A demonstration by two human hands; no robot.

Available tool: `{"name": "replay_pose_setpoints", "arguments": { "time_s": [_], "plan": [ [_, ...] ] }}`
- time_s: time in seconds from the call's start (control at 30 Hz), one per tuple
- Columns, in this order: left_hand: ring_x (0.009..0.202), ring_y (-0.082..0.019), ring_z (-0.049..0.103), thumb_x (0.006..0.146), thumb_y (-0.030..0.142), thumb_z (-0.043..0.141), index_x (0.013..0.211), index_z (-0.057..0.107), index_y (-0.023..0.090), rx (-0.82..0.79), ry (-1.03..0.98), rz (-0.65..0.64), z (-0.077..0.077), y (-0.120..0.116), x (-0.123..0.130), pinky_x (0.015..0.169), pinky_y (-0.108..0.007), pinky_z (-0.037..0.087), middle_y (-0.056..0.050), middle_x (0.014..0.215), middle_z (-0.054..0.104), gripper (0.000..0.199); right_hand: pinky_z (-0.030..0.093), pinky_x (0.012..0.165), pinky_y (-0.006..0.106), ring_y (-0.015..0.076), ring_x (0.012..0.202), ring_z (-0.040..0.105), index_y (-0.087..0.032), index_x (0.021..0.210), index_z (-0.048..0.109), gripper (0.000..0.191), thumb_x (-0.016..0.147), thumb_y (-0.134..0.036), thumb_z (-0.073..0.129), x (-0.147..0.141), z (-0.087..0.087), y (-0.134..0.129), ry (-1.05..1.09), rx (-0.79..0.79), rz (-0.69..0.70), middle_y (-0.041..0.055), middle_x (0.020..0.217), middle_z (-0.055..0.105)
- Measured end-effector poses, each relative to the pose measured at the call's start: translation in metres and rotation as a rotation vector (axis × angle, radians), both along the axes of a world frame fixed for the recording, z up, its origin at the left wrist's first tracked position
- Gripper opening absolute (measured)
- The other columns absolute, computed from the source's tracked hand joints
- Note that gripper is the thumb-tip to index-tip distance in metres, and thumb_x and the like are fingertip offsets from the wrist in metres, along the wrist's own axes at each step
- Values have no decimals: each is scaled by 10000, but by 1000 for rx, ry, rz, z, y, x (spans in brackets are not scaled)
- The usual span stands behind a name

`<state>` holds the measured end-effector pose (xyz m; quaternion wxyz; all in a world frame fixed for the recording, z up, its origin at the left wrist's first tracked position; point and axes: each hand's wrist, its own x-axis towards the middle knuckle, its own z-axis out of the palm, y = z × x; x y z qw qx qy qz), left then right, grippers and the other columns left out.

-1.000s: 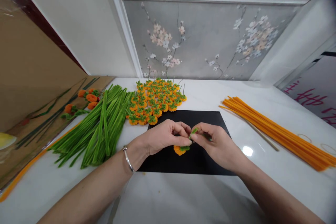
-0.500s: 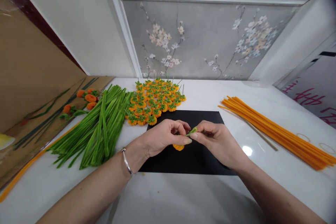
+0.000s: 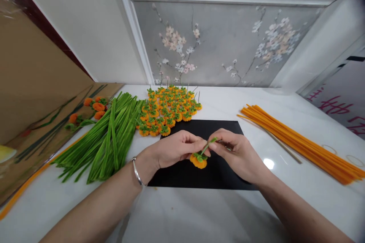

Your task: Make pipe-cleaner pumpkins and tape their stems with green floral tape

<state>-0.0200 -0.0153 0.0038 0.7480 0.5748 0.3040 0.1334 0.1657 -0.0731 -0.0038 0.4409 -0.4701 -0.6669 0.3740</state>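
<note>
Between my two hands, over a black mat (image 3: 176,178), is an orange pipe-cleaner flower (image 3: 199,162) with green leaves at its base and a green stem (image 3: 209,145) pointing up to the right. My left hand (image 3: 185,148), with a silver bracelet on its wrist, pinches the flower near its base. The thumb and fingers of my right hand (image 3: 228,146) are closed on the stem's upper end. Behind the mat stand several finished orange flowers (image 3: 168,108), heads down with their green sides up.
Left of the mat lies a heap of green pipe cleaners (image 3: 114,136). A bundle of orange pipe cleaners (image 3: 296,140) and a thin stick (image 3: 285,152) lie at the right. Darker orange flowers (image 3: 98,108) rest on cardboard (image 3: 57,144) at the far left.
The flower has turned and come into fuller view, showing its green leaves and stem. My left fingers have shifted slightly up and right; my right hand stays almost in place.
</note>
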Motion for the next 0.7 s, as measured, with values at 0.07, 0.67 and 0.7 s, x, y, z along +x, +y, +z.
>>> {"name": "replay_pose_setpoints", "arguments": {
  "time_s": [0.07, 0.67, 0.7],
  "plan": [
    [685, -100, 507, 749, 381, 713, 775, 735, 117, -38, -22, -25, -3, 2, -1, 626, -230, 393, -41, 816, 593, 266, 429, 658, 242, 126, 706, 553, -188, 738, 645, 145, 855, -212, 563, 0, 0, 0, 46, -24, 28, 7, 774, 598],
    [934, -153, 511, 623, 196, 802, 594, 642, 136, 25, -155, 176, -2, -6, 7, 822, -268, 394, -58, 1002, 548, 173, 409, 640, 259, 138, 693, 503, -181, 823, 641, 179, 853, -340, 564, 1, 4, -1, 59, -142, 7, 8, 769, 605],
    [937, -153, 512, 619, 189, 801, 592, 638, 137, 24, -156, 185, -2, -6, 7, 823, -268, 393, -56, 1000, 547, 174, 411, 643, 258, 138, 697, 509, -183, 833, 643, 168, 854, -330, 565, 1, 4, 0, 61, -138, 3, 8, 776, 612]
  ]
}}
